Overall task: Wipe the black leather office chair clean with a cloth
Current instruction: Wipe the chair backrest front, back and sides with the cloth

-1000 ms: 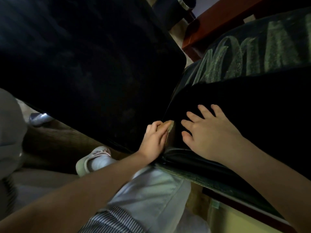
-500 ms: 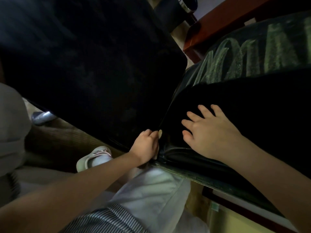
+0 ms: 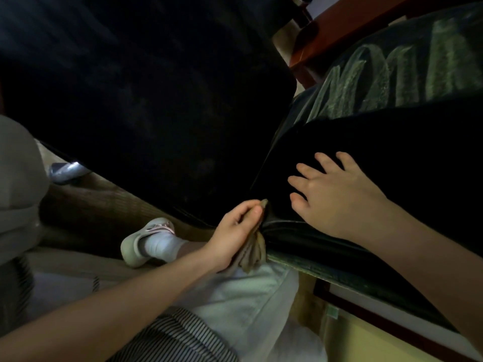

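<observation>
The black leather chair fills the upper view: one large black panel on the left and a second black cushion on the right, meeting at a narrow crease. My left hand grips a brownish cloth at the near end of that crease; the cloth hangs out below the hand. My right hand lies flat with spread fingers on the right cushion, just beside the crease.
A dark fabric with pale green lettering lies over the chair at upper right. A reddish wooden edge runs behind it. My knee in pale trousers and a light shoe are below the chair.
My left hand has drawn back along the crease toward me, and more of the cloth now hangs out below it. My right hand has stayed flat on the cushion.
</observation>
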`<act>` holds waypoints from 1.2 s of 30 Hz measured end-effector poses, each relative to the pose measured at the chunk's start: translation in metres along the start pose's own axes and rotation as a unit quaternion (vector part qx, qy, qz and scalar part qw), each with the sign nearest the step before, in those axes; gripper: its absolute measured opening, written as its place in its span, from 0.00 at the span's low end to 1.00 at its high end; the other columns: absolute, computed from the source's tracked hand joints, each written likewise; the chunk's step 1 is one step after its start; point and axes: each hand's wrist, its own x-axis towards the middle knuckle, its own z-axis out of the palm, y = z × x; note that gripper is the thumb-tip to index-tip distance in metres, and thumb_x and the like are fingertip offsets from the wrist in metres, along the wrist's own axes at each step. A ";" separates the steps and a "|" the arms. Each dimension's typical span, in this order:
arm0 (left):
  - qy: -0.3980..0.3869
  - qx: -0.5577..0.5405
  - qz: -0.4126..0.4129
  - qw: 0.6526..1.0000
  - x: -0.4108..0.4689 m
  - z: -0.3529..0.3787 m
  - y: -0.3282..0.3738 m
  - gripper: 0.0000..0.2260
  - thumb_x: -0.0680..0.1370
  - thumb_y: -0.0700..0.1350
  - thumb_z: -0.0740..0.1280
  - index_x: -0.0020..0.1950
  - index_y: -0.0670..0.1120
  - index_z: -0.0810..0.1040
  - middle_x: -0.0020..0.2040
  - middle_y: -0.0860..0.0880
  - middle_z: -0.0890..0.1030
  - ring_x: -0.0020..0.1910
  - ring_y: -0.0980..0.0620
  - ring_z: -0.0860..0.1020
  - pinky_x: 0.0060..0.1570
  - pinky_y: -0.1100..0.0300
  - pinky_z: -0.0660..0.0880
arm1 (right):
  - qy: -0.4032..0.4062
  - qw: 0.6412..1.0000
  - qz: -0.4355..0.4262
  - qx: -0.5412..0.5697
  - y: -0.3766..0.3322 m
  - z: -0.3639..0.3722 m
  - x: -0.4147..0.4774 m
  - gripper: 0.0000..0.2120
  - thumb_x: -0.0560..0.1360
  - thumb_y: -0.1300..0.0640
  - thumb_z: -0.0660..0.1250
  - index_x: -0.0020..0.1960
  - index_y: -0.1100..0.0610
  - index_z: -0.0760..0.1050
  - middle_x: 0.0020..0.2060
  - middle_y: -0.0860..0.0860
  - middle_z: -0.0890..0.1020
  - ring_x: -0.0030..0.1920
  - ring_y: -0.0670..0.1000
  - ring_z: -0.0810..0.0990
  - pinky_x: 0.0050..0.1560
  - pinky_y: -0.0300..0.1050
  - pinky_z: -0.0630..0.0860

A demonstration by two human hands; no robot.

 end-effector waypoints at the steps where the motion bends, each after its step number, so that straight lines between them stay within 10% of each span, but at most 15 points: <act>1: 0.003 0.005 0.015 1.000 0.000 0.001 0.001 0.08 0.79 0.45 0.61 0.54 0.46 0.77 0.46 0.50 0.81 0.48 0.56 0.79 0.50 0.64 0.75 | 0.001 1.000 -0.001 -0.001 0.000 0.000 0.000 0.25 0.82 0.45 0.42 0.77 0.50 0.51 0.77 0.50 0.50 0.76 0.56 0.44 0.73 0.57 0.42; 5: 0.015 0.040 0.058 0.997 0.000 0.002 -0.009 0.03 0.79 0.43 0.63 0.47 0.46 0.74 0.37 0.55 0.75 0.39 0.60 0.72 0.43 0.65 0.70 | 0.005 1.000 0.000 -0.001 0.000 0.001 0.000 0.25 0.81 0.45 0.42 0.76 0.50 0.51 0.77 0.50 0.50 0.76 0.56 0.45 0.73 0.57 0.42; 9: 0.056 0.192 0.077 0.977 -0.003 -0.003 -0.037 0.03 0.73 0.55 0.64 0.42 0.57 0.74 0.48 0.54 0.73 0.52 0.52 0.73 0.57 0.57 0.69 | 0.008 1.000 -0.006 -0.001 0.000 0.001 0.000 0.24 0.81 0.46 0.42 0.76 0.50 0.52 0.77 0.50 0.51 0.76 0.57 0.46 0.73 0.57 0.43; 18: 0.114 0.291 0.078 0.947 -0.001 -0.015 -0.047 0.05 0.73 0.34 0.69 0.45 0.43 0.78 0.46 0.53 0.71 0.47 0.56 0.75 0.49 0.78 0.66 | 0.011 1.000 -0.011 -0.001 0.000 0.001 0.000 0.25 0.81 0.46 0.41 0.76 0.51 0.54 0.76 0.50 0.52 0.76 0.57 0.47 0.73 0.57 0.43; 23: 0.148 0.281 -0.024 0.948 0.005 -0.015 -0.043 0.08 0.74 0.35 0.68 0.40 0.47 0.72 0.44 0.50 0.74 0.43 0.53 0.75 0.42 0.73 0.66 | 0.000 1.000 -0.008 0.004 0.001 0.001 0.001 0.24 0.82 0.46 0.41 0.76 0.50 0.52 0.77 0.49 0.50 0.76 0.56 0.45 0.73 0.57 0.42; 36: 0.079 0.153 0.053 0.984 0.018 -0.002 -0.014 0.04 0.75 0.38 0.68 0.44 0.46 0.78 0.42 0.48 0.80 0.42 0.55 0.77 0.48 0.60 0.74 | 0.008 1.000 -0.008 0.000 0.001 0.002 0.002 0.24 0.82 0.46 0.42 0.76 0.49 0.52 0.77 0.50 0.51 0.76 0.57 0.46 0.73 0.57 0.43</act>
